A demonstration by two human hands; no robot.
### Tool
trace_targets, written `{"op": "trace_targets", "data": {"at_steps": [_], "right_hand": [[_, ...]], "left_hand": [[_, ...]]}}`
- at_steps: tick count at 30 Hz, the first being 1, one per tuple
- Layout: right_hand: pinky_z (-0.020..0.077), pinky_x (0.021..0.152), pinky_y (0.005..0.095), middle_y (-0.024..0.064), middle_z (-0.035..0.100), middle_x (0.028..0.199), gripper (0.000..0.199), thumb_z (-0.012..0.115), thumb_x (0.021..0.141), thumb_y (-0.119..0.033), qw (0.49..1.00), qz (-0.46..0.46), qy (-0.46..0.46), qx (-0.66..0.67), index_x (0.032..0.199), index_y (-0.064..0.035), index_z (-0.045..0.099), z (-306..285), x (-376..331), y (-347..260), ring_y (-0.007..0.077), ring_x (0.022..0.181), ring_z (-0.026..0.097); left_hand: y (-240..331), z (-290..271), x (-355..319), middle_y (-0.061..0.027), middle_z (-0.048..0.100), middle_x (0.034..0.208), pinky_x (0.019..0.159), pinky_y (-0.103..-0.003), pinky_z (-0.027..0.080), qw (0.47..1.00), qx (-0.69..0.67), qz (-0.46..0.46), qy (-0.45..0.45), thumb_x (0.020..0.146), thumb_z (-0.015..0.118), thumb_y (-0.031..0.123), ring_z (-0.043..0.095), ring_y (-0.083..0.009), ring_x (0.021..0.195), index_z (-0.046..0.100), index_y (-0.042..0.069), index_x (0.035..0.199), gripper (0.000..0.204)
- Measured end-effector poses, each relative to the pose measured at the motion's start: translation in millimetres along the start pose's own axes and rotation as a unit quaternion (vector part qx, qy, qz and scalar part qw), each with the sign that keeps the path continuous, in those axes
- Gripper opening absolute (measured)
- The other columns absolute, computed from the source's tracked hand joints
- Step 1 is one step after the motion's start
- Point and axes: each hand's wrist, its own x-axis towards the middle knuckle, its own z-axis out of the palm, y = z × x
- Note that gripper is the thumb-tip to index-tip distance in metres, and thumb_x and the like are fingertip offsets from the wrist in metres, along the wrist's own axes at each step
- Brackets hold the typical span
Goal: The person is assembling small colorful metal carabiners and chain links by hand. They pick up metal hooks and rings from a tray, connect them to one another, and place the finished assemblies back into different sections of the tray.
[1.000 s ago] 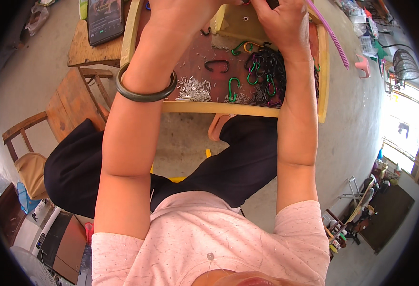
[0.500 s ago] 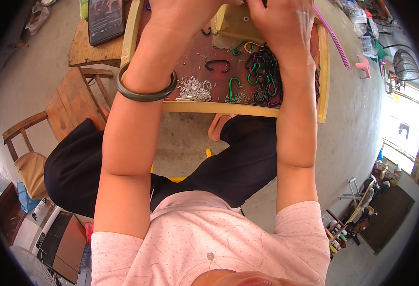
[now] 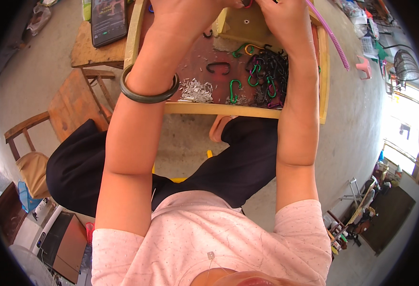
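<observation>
At top centre, left hand (image 3: 195, 10) and right hand (image 3: 284, 18), grips unclear, may brush and scatter silver metal cylinders (image 3: 196, 91).

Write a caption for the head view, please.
Left hand and right hand close together over a yellow-edged worktable holding carabiners and small silvery pins.

A boxy yellow block (image 3: 243, 31) obstructs the gap between the left hand (image 3: 188, 14) and right hand (image 3: 288, 26). Open red-brown tray floor (image 3: 205, 51) borders the left wrist, interrupted by a black C-shaped carabiner (image 3: 218, 64) and a mound of small silver pins (image 3: 196, 91). A tangled heap of black and green carabiners (image 3: 269, 64) crowds the right wrist; a coiled purple cord (image 3: 332, 42) edges its outer side.
</observation>
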Motion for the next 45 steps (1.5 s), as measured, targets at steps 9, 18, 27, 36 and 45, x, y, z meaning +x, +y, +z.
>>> {"op": "trace_targets", "data": {"at_steps": [9, 18, 27, 36, 45], "right_hand": [[0.0528, 0.083, 0.0395, 0.0197, 0.071, 0.094, 0.019, 0.067, 0.088, -0.006, 0.999, 0.024, -0.015, -0.018, 0.104, 0.0041, 0.068, 0, -3, -4, 0.0311, 0.089, 0.069], [0.0534, 0.083, 0.0380, 0.0181, 0.070, 0.098, 0.018, 0.068, 0.090, -0.008, 0.992, -0.049, 0.114, 0.012, 0.105, 0.0019, 0.068, 6, -2, -14, 0.0307, 0.092, 0.069], [0.0572, 0.067, 0.0429, 0.0215, 0.073, 0.086, 0.018, 0.061, 0.095, -0.011, 0.992, 0.030, 0.021, -0.123, 0.105, -0.0039, 0.074, -5, -16, -23, 0.0325, 0.072, 0.074], [0.0565, 0.066, 0.0243, 0.0037, 0.072, 0.088, 0.012, 0.064, 0.099, -0.001, 0.954, 0.180, -0.063, 0.233, 0.108, 0.0032, 0.070, -35, -24, -29, 0.0105, 0.077, 0.069], [0.0576, 0.071, 0.0240, 0.0053, 0.074, 0.093, 0.018, 0.062, 0.099, -0.001, 0.946, 0.166, -0.094, 0.261, 0.115, 0.0029, 0.070, -46, -33, -26, 0.0107, 0.082, 0.069]], "left_hand": [[10, -12, 5, -0.0117, 0.068, 0.096, 0.095, -0.040, 0.041, 0.998, -0.023, -0.022, -0.060, 0.061, 0.094, 0.034, 0.063, -0.0278, 0.101, 0.064, 0.006, 0.088, 0.049], [3, -4, -10, -0.0178, 0.058, 0.129, 0.111, -0.051, 0.034, 1.000, -0.022, -0.021, 0.003, 0.061, 0.093, 0.037, 0.050, -0.0349, 0.131, 0.059, 0.003, 0.126, 0.081], [1, 10, -21, -0.0198, 0.037, 0.156, 0.120, -0.054, 0.025, 0.995, -0.050, -0.082, -0.031, 0.068, 0.092, 0.039, 0.028, -0.0397, 0.150, 0.040, 0.007, 0.153, 0.105], [17, -18, -20, -0.0138, 0.073, 0.104, 0.090, -0.043, 0.053, 0.968, -0.238, -0.016, -0.077, 0.084, 0.082, 0.025, 0.069, -0.0290, 0.104, 0.069, 0.008, 0.110, 0.034], [24, -30, -39, -0.0040, 0.072, 0.086, 0.070, -0.030, 0.051, 0.949, -0.296, -0.098, -0.039, 0.088, 0.081, 0.016, 0.067, -0.0157, 0.076, 0.076, 0.004, 0.095, 0.015]]}}
